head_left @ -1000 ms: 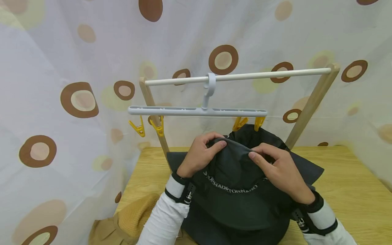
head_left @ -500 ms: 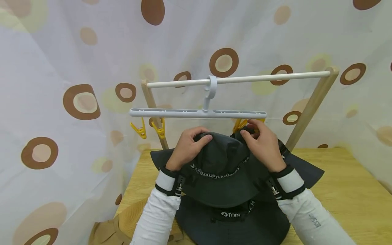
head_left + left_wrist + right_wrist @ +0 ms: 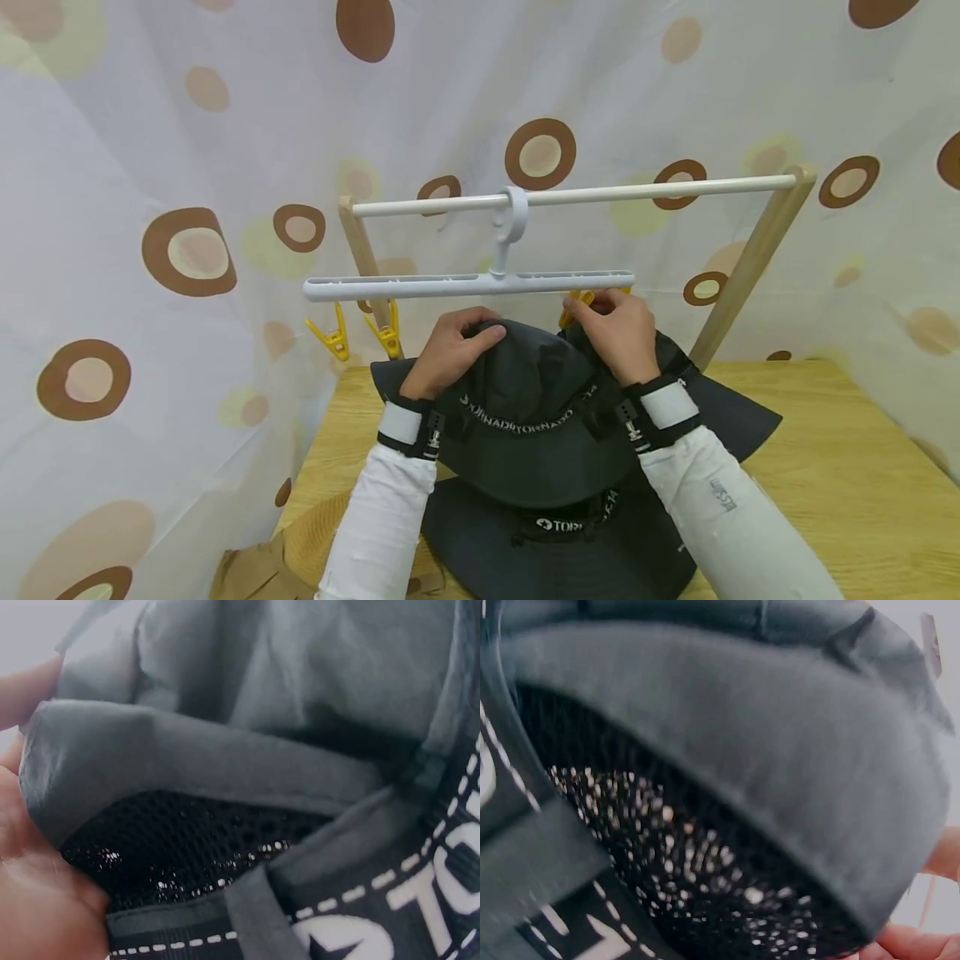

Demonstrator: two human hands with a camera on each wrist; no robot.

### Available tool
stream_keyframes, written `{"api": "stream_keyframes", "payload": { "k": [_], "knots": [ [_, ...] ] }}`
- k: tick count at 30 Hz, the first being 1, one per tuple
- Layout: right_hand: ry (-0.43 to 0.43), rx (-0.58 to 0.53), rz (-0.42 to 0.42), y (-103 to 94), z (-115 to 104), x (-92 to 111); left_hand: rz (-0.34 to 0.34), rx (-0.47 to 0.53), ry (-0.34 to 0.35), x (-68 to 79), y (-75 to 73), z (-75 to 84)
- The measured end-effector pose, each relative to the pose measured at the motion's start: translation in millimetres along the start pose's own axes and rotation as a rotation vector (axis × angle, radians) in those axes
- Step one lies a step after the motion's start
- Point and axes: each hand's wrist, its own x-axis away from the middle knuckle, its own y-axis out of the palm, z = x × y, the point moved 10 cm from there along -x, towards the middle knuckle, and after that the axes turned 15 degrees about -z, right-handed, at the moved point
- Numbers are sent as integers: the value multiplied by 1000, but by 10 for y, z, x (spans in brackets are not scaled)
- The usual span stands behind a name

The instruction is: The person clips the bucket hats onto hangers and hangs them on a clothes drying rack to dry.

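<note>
The L hand (image 3: 450, 354) pinches the top of a dark, floppy cloth hat w/ white letters (image 3: 525, 367), thumb in front, so the hat sits just under the hanger. The R hand (image 3: 618, 333) has gone up from the hat's front edge to a small yellow clip (image 3: 584, 296); can't tell if it pinches clip, cloth or nothing. So the L hand prob. bears the hat while the R hand works at the clip. Both arms, in white sleeves (image 3: 386, 517), reach up & fwd, wrists near level. Behind is another dark wide-brim hat (image 3: 738, 417); 1 more dark brim (image 3: 555, 558) is below. Above, a long white plastic hanger (image 3: 405, 288) hooks on a round white rod (image 3: 637, 194), w/ 2 free yellow clips (image 3: 386, 337) at its L end.
</note>
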Motion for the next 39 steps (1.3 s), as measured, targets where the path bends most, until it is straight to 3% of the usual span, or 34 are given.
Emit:
{"api": "stream_keyframes", "payload": {
  "k": [6,11,16,21,25,30,34,39],
  "knots": [
    [35,-46,-7,-78,57,19,32,-22,-20,-78,-24,-38],
    [37,-73,2,-150,110,19,41,-45,-32,-228,-8,-52],
    [33,-53,22,-267,140,38,-11,-16,-1,-423,170,27],
    [64,-14,30,-354,172,74,-109,-60,39,-616,399,46],
    [73,-4,23,-351,186,90,-202,-51,-45,-718,453,-97],
    [54,-24,14,-308,171,93,-261,-48,-169,-739,345,-276],
    [63,-54,10,-290,188,95,-261,-31,-189,-742,281,-354],
    [96,-72,16,-303,227,95,-304,-83,-189,-792,386,-381]
  ]
}}
